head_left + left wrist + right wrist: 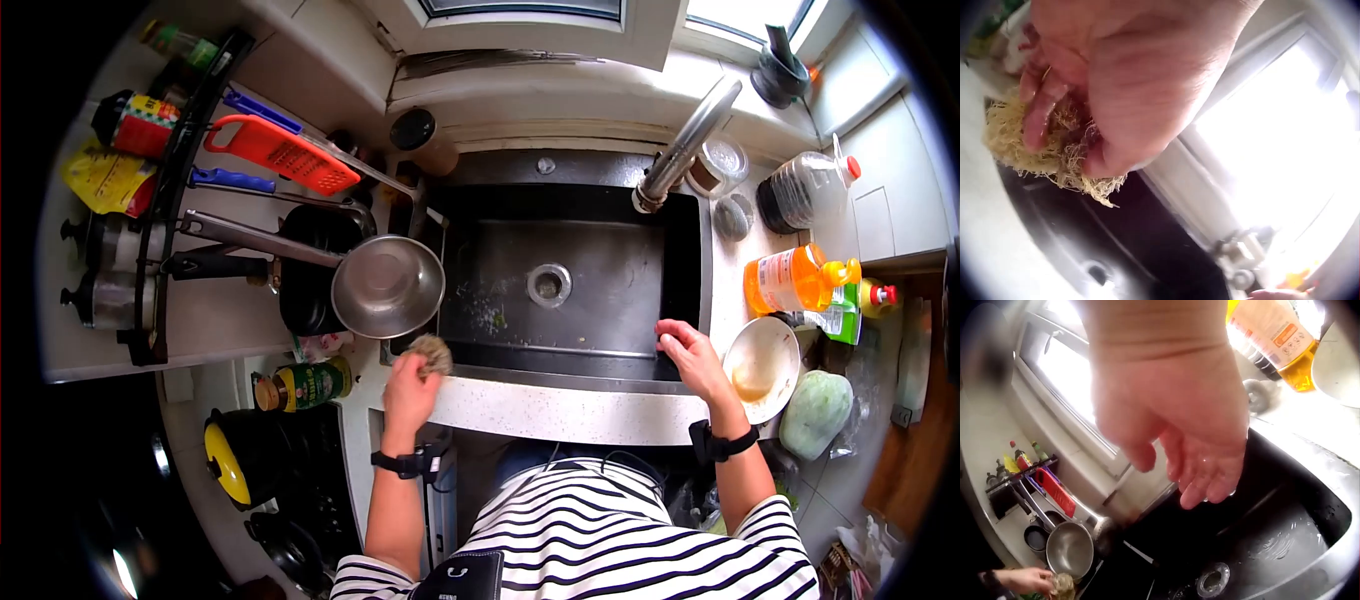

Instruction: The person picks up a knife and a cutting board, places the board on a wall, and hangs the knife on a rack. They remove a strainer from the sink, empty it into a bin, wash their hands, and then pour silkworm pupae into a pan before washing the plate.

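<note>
Left hand (pixel 408 394) gripping scrubber (pixel 433 354), perhaps loofah, at sink's (pixel 610 275) near-left corner.
Right hand (pixel 694 358) relaxed, loosely curled, at near-right corner.

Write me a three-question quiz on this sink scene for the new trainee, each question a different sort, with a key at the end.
1. Which hand holds the fibrous scrubber?
2. True or false: in the head view, the bottle of orange liquid stands to the right of the sink.
3. Pick one. The grater is:
A. green
B. orange-red
C. black

Key:
1. The left hand.
2. True.
3. B, orange-red.
</note>
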